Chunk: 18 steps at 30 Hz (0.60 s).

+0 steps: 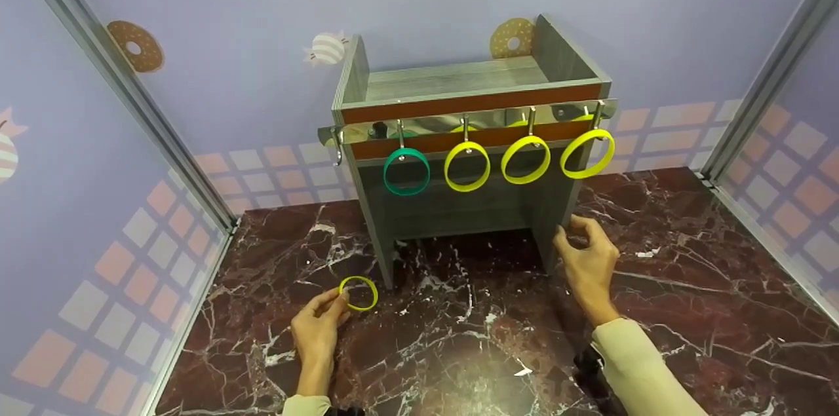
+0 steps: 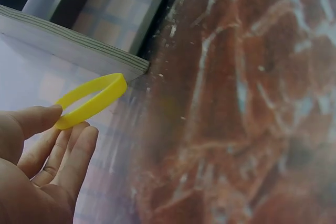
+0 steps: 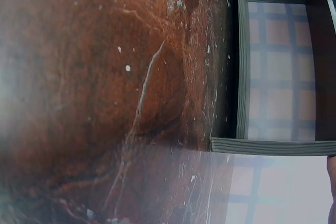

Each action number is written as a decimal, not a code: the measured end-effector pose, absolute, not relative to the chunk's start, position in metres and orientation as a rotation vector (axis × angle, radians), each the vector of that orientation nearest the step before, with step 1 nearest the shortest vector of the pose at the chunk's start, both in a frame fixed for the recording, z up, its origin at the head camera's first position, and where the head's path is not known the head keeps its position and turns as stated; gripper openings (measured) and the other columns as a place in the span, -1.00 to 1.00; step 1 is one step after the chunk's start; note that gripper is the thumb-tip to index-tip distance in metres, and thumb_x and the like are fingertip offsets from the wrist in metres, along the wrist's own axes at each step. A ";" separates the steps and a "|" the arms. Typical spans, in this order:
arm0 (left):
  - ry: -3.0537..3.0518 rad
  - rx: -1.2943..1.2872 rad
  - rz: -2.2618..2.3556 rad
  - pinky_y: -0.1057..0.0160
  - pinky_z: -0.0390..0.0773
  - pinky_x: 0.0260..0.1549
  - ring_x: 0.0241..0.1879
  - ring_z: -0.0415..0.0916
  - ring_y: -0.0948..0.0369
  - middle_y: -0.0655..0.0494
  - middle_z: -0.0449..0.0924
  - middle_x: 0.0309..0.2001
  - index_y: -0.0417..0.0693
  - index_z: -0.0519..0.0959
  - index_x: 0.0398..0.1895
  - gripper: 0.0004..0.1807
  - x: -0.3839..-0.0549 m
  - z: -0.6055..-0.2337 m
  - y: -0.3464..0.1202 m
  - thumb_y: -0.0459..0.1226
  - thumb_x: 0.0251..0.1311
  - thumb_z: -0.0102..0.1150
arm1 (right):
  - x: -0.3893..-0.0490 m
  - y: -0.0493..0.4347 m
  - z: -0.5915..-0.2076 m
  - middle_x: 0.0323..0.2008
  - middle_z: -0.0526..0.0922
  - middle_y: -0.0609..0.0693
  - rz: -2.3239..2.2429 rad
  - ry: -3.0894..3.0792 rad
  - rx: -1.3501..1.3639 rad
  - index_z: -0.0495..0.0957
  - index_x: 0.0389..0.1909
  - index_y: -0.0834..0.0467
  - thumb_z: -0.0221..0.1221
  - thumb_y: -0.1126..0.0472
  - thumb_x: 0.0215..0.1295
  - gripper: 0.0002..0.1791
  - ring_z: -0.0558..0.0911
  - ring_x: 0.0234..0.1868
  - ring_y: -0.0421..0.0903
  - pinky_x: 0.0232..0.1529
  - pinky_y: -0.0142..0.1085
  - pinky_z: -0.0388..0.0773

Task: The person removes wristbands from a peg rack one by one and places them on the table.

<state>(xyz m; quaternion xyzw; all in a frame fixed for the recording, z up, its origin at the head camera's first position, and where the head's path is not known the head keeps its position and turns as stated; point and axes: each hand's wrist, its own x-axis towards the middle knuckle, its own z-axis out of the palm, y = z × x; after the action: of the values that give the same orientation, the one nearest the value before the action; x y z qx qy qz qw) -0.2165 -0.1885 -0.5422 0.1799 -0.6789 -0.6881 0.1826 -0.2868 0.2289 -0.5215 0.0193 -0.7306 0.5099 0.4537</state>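
Observation:
My left hand pinches a yellow silicone wristband between thumb and fingers, low in front of the left side of a grey wooden rack. My right hand holds the front edge of the rack's right side panel, thumb at the edge and fingers curled on the outer side. A metal hook rail crosses the rack's front. On its hooks hang a green wristband and three yellow ones, the rightmost yellow wristband near the rail's end. The far-left hook bears no band.
A dark red marbled table top lies under the rack. Behind it stands a lilac wall printed with sweets and tiles. Side walls with metal corner posts close in the left and right.

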 end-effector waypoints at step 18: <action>-2.087 0.522 -1.833 0.33 0.75 -0.33 -0.30 0.80 0.11 -0.37 0.74 -0.08 -0.54 0.66 0.07 -0.65 -0.220 -0.557 -0.187 -0.51 0.25 0.41 | -0.264 0.208 -0.490 -0.32 0.75 0.34 1.262 -1.772 0.046 0.67 -0.23 0.53 0.35 0.68 0.12 -0.82 0.70 -0.33 -0.27 -0.23 -0.64 0.56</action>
<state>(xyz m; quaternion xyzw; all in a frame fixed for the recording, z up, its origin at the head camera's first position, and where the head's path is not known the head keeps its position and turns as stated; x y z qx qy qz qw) -0.2201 -0.1868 -0.5565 0.1825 -0.7293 -0.6405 0.1569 -0.2641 0.2082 -0.4895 0.0189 -0.7212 0.5138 0.4643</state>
